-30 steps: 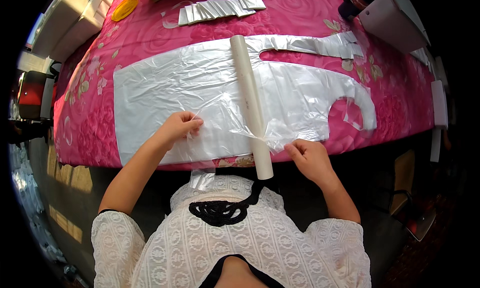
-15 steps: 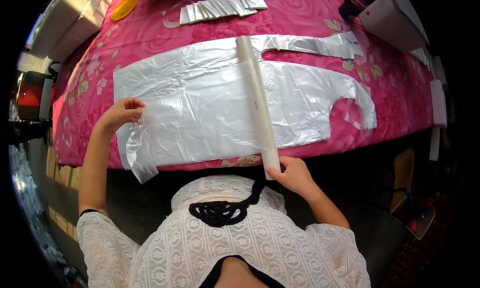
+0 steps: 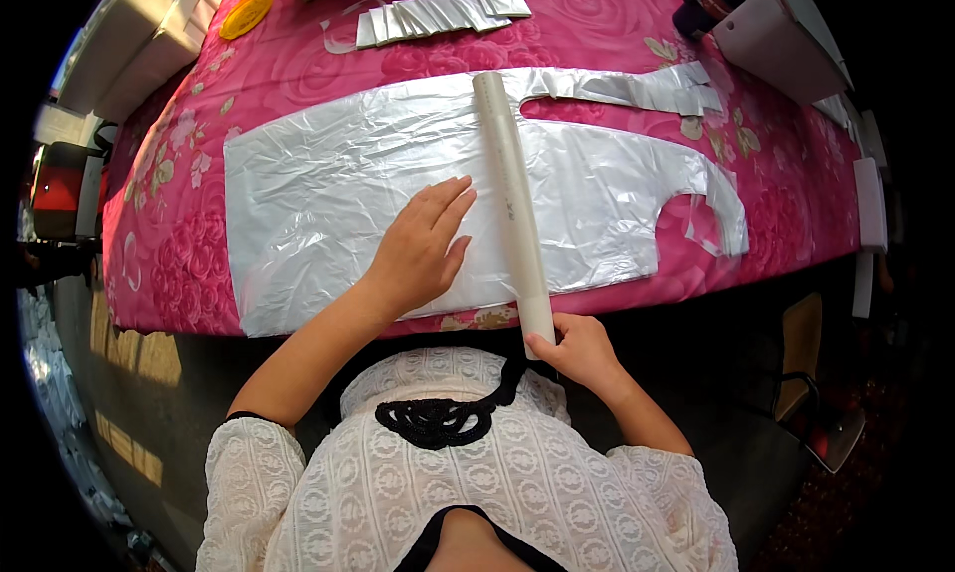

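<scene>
A flat stack of thin, shiny whitish plastic aprons [image 3: 328,184] lies across the table, its strap-like cut-outs toward the right. Across its middle rests a long pale plastic tube [image 3: 512,189], whose near end sticks out past the table edge. My right hand [image 3: 579,349] grips that near end, thumb on top. Over the plastic just left of the tube is my left hand [image 3: 423,244], palm down with fingers stretched out and nothing in it. Whether it touches the top sheet is hard to make out.
A pink floral cloth [image 3: 597,25] covers the table. Toward the back lies a row of folded plastic packets [image 3: 438,17]. A yellow oval item [image 3: 247,15] is at the far left; a dark bottle [image 3: 711,5] and white box [image 3: 781,40] stand far right. A chair [image 3: 821,373] is at right.
My left hand let go of the crumpled sheet corner at the left and moved right, toward the tube. The sheet's left part now lies flatter. My right hand stays on the tube.
</scene>
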Demonstrator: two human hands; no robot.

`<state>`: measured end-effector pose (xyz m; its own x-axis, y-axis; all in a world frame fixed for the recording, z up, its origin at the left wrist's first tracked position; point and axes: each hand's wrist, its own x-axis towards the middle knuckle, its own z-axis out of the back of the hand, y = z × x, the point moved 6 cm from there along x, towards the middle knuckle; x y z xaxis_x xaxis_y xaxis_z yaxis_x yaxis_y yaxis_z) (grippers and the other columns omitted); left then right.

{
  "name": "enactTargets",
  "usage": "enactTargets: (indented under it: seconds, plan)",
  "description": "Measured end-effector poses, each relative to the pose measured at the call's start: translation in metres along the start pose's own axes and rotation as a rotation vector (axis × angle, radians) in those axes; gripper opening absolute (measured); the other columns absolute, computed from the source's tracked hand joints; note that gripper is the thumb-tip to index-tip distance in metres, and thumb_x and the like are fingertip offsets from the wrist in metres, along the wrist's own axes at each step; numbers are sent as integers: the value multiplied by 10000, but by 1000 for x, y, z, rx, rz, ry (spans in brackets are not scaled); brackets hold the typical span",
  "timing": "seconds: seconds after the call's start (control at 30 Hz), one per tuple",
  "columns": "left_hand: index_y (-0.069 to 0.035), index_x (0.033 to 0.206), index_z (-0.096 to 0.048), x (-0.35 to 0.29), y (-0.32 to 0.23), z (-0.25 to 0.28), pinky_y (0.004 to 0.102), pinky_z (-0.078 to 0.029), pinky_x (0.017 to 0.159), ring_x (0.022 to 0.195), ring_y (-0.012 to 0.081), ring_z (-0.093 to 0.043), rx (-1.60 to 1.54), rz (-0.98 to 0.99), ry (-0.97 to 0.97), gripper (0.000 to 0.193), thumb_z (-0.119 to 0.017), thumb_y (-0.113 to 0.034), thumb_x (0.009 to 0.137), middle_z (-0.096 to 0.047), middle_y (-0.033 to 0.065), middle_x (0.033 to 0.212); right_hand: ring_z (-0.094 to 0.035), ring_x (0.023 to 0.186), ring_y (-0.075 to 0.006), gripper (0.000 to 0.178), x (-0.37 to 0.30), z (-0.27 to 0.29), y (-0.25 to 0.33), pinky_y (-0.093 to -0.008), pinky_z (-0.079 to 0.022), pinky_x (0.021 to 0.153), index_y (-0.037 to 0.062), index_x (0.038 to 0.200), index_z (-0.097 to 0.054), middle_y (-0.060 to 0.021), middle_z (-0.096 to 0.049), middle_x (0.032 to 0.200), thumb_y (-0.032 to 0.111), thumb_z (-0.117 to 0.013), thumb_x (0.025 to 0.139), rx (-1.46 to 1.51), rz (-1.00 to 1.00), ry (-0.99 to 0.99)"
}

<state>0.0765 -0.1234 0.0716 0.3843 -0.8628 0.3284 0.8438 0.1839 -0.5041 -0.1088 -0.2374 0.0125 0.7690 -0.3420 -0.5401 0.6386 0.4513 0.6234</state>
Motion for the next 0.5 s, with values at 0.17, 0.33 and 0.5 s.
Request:
enactTargets:
  seconds: [0.17, 0.33, 0.5]
  plan:
    - [76, 1331, -270, -9, -2, -72, 443, -198, 1077, 1315, 361, -239, -12, 86, 69, 624, -526, -134, 802, -247, 237, 1407, -612, 608, -304, 390, -1, 4, -9, -365, -468, 578, 17, 763, -652, -160, -612, 647, 403, -634, 706, -4, -12, -14]
    - [93, 1350, -222, -9, 0, -88, 459, -124, 1094, 1343, 369, -168, 61, 123, 169, 685, -496, -203, 797, -198, 246, 1428, -612, 615, -310, 415, 0, 5, -9, -375, -470, 583, 7, 753, -647, -164, -613, 651, 420, -628, 713, -5, -5, -13]
    - [124, 1340, -217, -9, -3, -95, 453, -88, 1100, 1354, 356, -139, 225, 155, 224, 716, -450, -267, 787, -192, 255, 1428, -626, 628, -284, 450, 4, 13, 5, -354, -480, 590, 3, 789, -649, -151, -629, 676, 451, -618, 762, -231, 63, 99]
